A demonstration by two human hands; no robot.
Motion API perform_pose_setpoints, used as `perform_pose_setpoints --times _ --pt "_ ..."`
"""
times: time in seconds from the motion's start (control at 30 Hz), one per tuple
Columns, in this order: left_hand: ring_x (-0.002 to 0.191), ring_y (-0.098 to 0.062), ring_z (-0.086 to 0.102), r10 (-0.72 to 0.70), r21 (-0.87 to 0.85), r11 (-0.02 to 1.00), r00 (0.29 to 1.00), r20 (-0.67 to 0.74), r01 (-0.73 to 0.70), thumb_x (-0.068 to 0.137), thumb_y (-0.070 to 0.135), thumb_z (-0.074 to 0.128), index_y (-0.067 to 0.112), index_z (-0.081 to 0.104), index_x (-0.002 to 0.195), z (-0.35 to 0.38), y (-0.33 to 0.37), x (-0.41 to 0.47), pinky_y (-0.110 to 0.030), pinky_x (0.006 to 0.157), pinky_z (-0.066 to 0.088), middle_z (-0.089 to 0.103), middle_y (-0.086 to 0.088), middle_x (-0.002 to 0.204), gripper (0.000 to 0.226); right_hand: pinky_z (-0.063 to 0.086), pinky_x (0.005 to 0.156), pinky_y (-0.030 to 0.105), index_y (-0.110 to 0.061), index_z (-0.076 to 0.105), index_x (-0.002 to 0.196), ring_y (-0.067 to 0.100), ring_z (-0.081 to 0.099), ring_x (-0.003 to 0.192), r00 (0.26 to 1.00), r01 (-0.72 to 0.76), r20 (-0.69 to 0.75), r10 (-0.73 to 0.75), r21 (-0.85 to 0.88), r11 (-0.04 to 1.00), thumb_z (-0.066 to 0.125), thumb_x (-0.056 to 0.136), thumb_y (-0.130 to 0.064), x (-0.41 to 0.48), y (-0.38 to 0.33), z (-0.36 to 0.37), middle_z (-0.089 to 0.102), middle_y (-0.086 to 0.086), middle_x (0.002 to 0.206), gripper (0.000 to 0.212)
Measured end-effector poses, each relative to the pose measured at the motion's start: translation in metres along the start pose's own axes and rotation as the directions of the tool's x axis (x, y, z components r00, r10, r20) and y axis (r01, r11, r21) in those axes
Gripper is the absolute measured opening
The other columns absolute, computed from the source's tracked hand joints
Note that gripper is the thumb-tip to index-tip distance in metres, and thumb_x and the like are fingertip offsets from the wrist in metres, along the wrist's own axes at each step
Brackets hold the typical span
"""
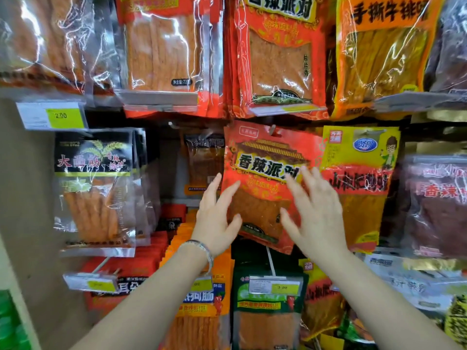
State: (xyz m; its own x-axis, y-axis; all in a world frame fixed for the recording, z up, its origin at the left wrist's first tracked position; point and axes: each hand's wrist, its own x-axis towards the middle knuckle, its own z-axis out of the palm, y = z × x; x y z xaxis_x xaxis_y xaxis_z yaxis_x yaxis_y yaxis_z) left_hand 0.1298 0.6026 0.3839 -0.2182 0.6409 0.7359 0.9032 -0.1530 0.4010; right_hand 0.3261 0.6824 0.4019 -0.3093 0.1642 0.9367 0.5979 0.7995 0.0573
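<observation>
A red snack packet with a yellow label and a see-through window hangs tilted from a peg hook in the middle of the shop rack. My left hand is at its lower left edge, fingers spread and straight, fingertips at or near the packet. My right hand is in front of the packet's right half, fingers spread and straight, blurred. Neither hand grips anything. A bracelet sits on my left wrist.
More snack packets hang all around: a black one at left, a yellow one right beside the red packet, red and orange ones above, green and orange below. Price tags stick out on hook ends.
</observation>
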Motion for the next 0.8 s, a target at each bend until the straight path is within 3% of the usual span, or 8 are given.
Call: perform_pose_setpoints --times 0.07,0.23,0.3,0.37,0.43,0.63,0.73,0.8 --pt "0.142 -0.012 0.008 -0.055 -0.059 0.997 0.995 0.079 0.059 0.086 0.021 0.056 0.049 0.020 0.141 0.010 -0.010 -0.001 -0.026 0.107 0.015 -0.001 0.009 0.155 0.072 0.024 0.110 0.050 -0.011 0.050 0.136 0.037 0.030 0.139 0.986 0.055 0.161 -0.045 -0.055 0.997 0.073 0.079 -0.028 -0.006 0.002 0.012 0.038 0.018 0.148 0.064" --pt "0.137 -0.013 0.026 -0.260 -0.293 0.908 0.951 0.167 0.300 0.086 0.015 0.058 0.041 0.020 0.143 0.028 -0.025 0.018 -0.026 0.107 0.026 0.029 0.002 0.148 0.074 0.016 0.116 0.043 -0.013 0.035 0.146 0.033 0.012 0.146 0.916 0.027 0.399 0.047 -0.177 0.984 0.066 0.083 -0.030 0.012 0.012 0.043 0.016 0.015 0.157 0.072" --pt "0.130 -0.014 0.038 -0.311 -0.263 0.894 0.924 0.221 0.363 0.086 0.014 0.059 0.035 0.020 0.145 0.035 -0.030 0.026 -0.026 0.104 0.033 0.032 -0.001 0.148 0.074 0.014 0.117 0.040 -0.017 0.021 0.150 0.029 -0.001 0.147 0.871 0.006 0.483 0.090 -0.194 0.981 0.060 0.087 -0.028 0.022 0.017 0.059 0.000 0.012 0.160 0.075" --pt "0.111 -0.012 0.052 -0.345 -0.189 0.894 0.893 0.289 0.406 0.087 0.015 0.059 0.032 0.017 0.147 0.043 -0.034 0.033 -0.018 0.087 0.039 0.036 -0.005 0.147 0.075 0.019 0.116 0.038 -0.020 0.012 0.152 0.027 -0.006 0.147 0.824 -0.020 0.553 0.124 -0.191 0.981 0.057 0.088 -0.025 0.029 0.022 0.074 -0.008 0.010 0.160 0.078" --pt "0.117 -0.019 0.051 -0.381 -0.138 0.885 0.862 0.335 0.445 0.088 0.017 0.058 0.033 0.015 0.148 0.051 -0.037 0.040 -0.016 0.083 0.033 0.032 -0.005 0.150 0.075 0.023 0.114 0.037 -0.021 0.005 0.152 0.026 -0.006 0.147 0.777 -0.041 0.611 0.152 -0.193 0.980 0.056 0.090 -0.022 0.033 0.029 0.085 -0.010 0.008 0.160 0.080" --pt "0.102 -0.021 0.059 -0.459 -0.015 0.871 0.825 0.329 0.491 0.089 0.022 0.055 0.037 0.015 0.148 0.054 -0.041 0.056 -0.019 0.079 0.041 0.046 -0.005 0.136 0.073 0.029 0.111 0.041 -0.021 0.010 0.151 0.027 -0.001 0.147 0.714 -0.121 0.667 0.212 -0.181 0.976 0.054 0.091 -0.024 0.046 0.028 0.099 -0.005 0.007 0.160 0.074" --pt "0.073 -0.009 0.059 -0.466 -0.052 0.859 0.821 0.331 0.509 0.088 0.023 0.056 0.037 0.021 0.147 0.043 -0.038 0.054 -0.018 0.067 0.046 0.047 0.005 0.113 0.070 0.028 0.113 0.043 -0.023 0.020 0.151 0.027 0.012 0.146 0.670 -0.230 0.708 0.224 -0.089 0.969 0.051 0.092 -0.031 0.051 0.022 0.093 0.009 0.007 0.160 0.067" --pt "0.099 -0.015 0.059 -0.448 -0.040 0.873 0.833 0.325 0.486 0.088 0.023 0.057 0.027 0.031 0.145 0.032 -0.035 0.047 -0.021 0.083 0.046 0.049 0.001 0.127 0.062 0.036 0.108 0.043 -0.022 0.030 0.147 0.027 0.033 0.137 0.669 -0.392 0.701 0.246 0.051 0.919 0.052 0.091 -0.031 0.049 0.016 0.084 0.031 0.007 0.153 0.061"
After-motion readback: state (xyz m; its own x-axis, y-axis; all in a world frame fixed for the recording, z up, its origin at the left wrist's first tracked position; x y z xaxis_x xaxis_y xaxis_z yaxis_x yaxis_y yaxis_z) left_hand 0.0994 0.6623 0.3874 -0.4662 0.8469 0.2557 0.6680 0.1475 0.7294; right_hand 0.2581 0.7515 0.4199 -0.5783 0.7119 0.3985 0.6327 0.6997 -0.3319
